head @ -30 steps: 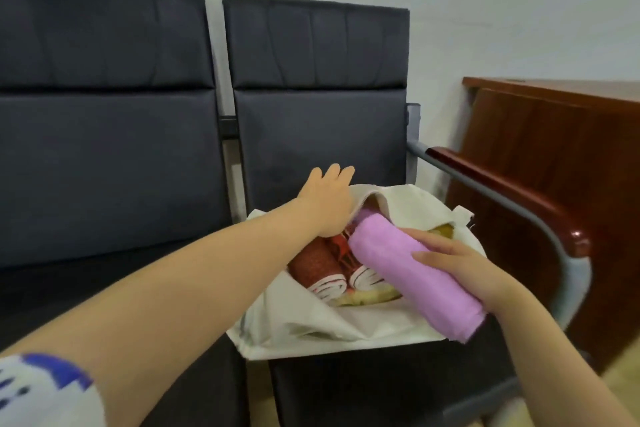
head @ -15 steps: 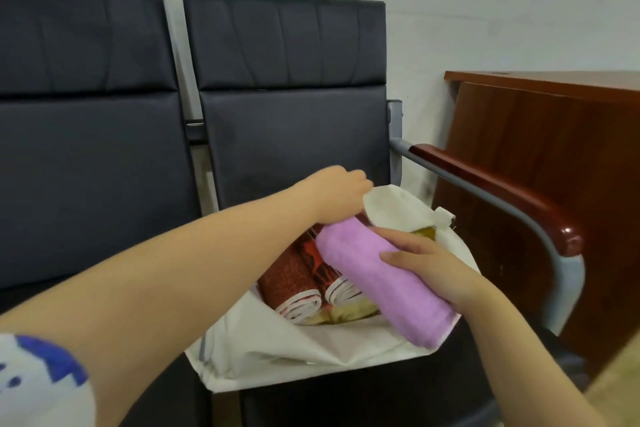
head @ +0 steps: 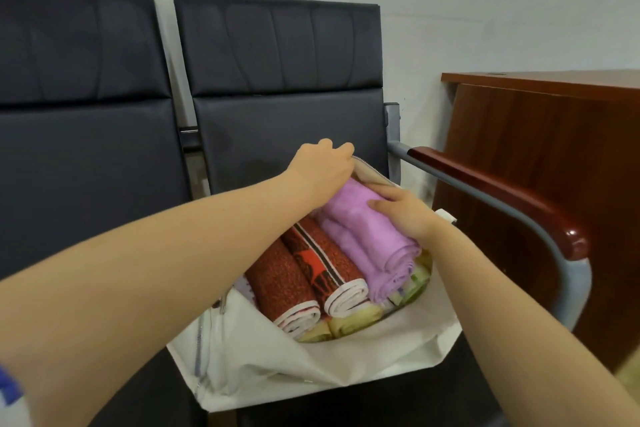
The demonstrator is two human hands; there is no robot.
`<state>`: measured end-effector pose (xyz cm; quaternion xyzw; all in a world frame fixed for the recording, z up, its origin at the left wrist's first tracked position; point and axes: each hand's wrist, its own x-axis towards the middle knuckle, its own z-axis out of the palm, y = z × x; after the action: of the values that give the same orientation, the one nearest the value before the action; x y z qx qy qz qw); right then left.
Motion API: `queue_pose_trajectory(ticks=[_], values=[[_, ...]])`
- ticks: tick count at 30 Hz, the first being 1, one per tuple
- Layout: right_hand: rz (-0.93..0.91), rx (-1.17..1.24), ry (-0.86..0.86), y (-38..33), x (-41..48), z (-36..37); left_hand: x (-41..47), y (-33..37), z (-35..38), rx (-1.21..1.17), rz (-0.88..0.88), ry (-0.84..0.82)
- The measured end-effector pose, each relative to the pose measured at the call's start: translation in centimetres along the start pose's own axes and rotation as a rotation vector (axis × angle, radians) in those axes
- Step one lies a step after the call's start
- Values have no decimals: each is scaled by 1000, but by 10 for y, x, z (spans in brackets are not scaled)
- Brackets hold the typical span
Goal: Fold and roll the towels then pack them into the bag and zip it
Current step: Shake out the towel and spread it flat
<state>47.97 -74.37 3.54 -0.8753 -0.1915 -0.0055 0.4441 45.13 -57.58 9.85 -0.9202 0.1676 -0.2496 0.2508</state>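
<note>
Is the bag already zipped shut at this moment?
No, the white bag gapes open, with the purple towel and two red rolled towels showing inside.

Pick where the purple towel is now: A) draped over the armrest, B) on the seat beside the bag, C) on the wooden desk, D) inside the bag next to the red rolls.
D: the purple towel lies in the open bag right beside the red rolls, with the right hand pressing on it.
</note>
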Motion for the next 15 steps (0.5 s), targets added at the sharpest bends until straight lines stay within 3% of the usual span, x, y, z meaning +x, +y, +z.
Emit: queue_pose_trajectory(ticks=[5,8,10,12,15], values=[[66,-170,133,21,13,-20,2,11,7,1,36,49],[151,-497,38,29,25,-20,0,13,7,-1,36,40],[228,-584,-51,32,27,-16,-2,10,3,-14,43,15],[251,-465,-99,35,22,-15,-3,8,0,-23,61,10],[252,-67,-23,38,8,-19,-7,15,-1,-37,105,4]])
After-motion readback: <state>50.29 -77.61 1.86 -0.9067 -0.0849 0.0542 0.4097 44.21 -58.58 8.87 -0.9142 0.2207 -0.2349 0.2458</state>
